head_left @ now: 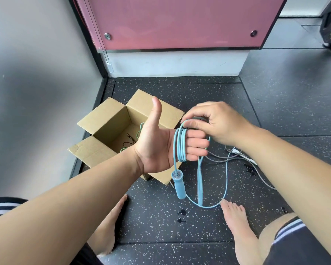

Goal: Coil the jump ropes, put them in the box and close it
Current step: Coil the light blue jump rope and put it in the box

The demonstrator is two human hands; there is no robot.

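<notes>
We see a light-blue jump rope [180, 145] looped around our left hand [161, 142], the open cardboard box [111, 129] just behind.

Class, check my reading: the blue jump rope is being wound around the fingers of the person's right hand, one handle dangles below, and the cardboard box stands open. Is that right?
Not quite. The head view shows the blue jump rope wound around the left hand; the right hand guides it. A handle does dangle, and the cardboard box stands open.

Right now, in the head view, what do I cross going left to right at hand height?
Open cardboard box → left hand → blue rope coils around its fingers → right hand pinching the rope → grey rope lying on the floor.
</notes>
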